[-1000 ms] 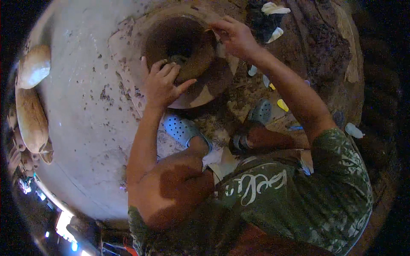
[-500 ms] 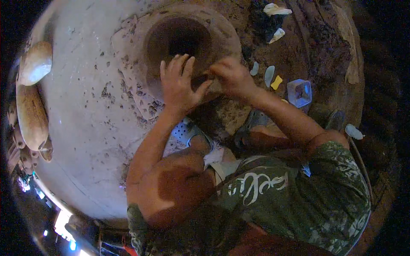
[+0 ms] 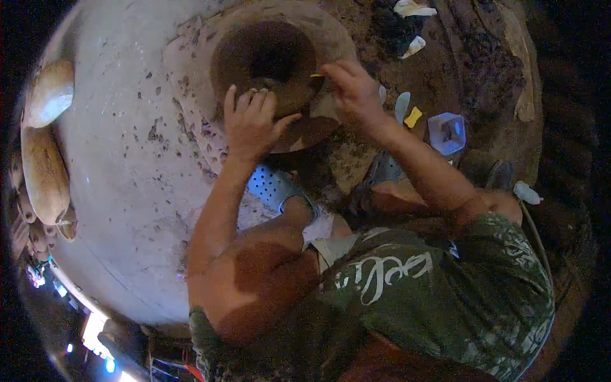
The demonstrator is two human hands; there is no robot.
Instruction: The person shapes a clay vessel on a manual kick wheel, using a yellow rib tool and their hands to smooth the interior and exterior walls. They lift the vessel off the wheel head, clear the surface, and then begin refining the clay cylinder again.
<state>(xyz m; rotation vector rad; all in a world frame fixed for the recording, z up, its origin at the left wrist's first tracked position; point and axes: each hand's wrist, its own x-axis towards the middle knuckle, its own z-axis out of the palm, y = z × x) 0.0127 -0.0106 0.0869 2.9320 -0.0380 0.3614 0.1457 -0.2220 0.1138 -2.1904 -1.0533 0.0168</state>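
A dark clay pot with a wide mouth [image 3: 264, 39] sits on a broad, round, clay-smeared base [image 3: 337, 35]. My left hand [image 3: 251, 121] rests on the pot's near side, fingertips at the inside, fingers and thumb apart. My right hand [image 3: 356, 99] is closed on a small thin yellow tool [image 3: 316, 75] at the pot's right side. Grey oval pads [image 3: 402, 106], a yellow shaped piece [image 3: 412, 117] and a square plastic container [image 3: 447, 134] lie right of the pot.
Large pale-brown gourd-like objects [image 3: 44, 178] line the left edge of the grey floor [image 3: 127, 191]. Crumpled pale scraps [image 3: 414, 46] and dark mud [image 3: 468, 57] lie at upper right. My feet in perforated clogs [image 3: 270, 188] are just below the pot.
My right hand came down to the near rim, then moved up and right to the pot's side. My left hand shifted right, then back left along the rim.
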